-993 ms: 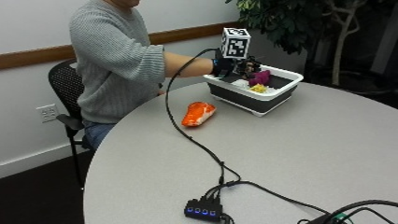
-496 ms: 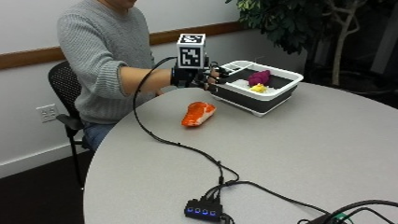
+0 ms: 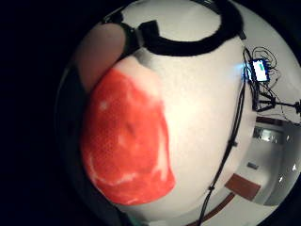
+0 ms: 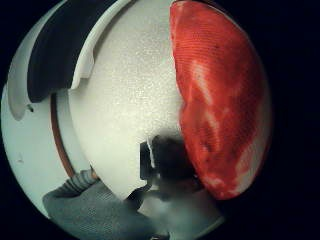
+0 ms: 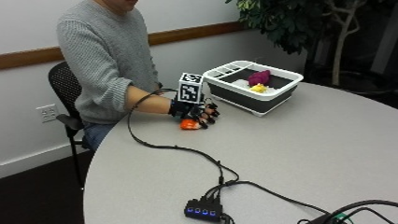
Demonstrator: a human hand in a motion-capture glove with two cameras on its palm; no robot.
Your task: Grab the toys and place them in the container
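Black-gloved right hand [image 5: 194,113] lowered over the orange-red soft toy with white streaks [image 5: 188,124], near the table's left edge, just in front of the seated person in the grey sweater. Fingers spread and bent down around the toy's far side, fingertips at or near its surface; whether already closed on it, impossible to say from the outside view. In both palm views, toy very close to the palm and lying on the round pale speckled table [image 5: 323,154]: woven, finely textured skin [image 3: 127,150], rounded elongated body [image 4: 220,100]. No finger seen wrapped round it there.

Probably light, soft and squashy, with a fabric-like surface that should give grip rather than slip; not fragile. Best taken across the narrow middle, thumb on one long side and fingers on the other, so that neither end droops or swings.

White rectangular container with dark sides [image 5: 283,91] standing to the right and farther back, well apart from the toy, already holding a magenta toy [image 5: 259,76] and a small yellow one [image 5: 257,87]. Judged step: grasping the remaining toy, with lift and carry to the container not yet done.
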